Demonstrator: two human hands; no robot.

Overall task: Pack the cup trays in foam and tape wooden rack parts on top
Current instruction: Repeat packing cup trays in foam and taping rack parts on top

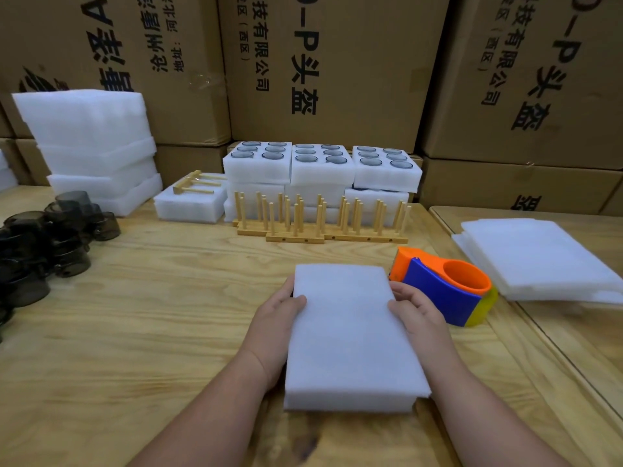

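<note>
A white foam block [347, 335] with a flat foam cover lies on the wooden table [151, 298] in front of me. My left hand [274, 321] grips its left side, thumb on top. On the right side my right hand [416, 311] holds it the same way. Wooden rack parts with upright pegs [320, 219] stand in a row further back. Behind them are stacked foam trays holding cups [322, 163]. One foam block [190, 200] at the back left carries wooden pieces on top. An orange and blue tape dispenser [445, 284] lies just right of my right hand.
Dark smoky cups [43, 237] are piled at the left edge. A tall stack of foam blocks [91, 143] stands back left. Flat foam sheets [539, 257] lie on the adjoining table to the right. Large cardboard boxes [330, 62] wall off the back.
</note>
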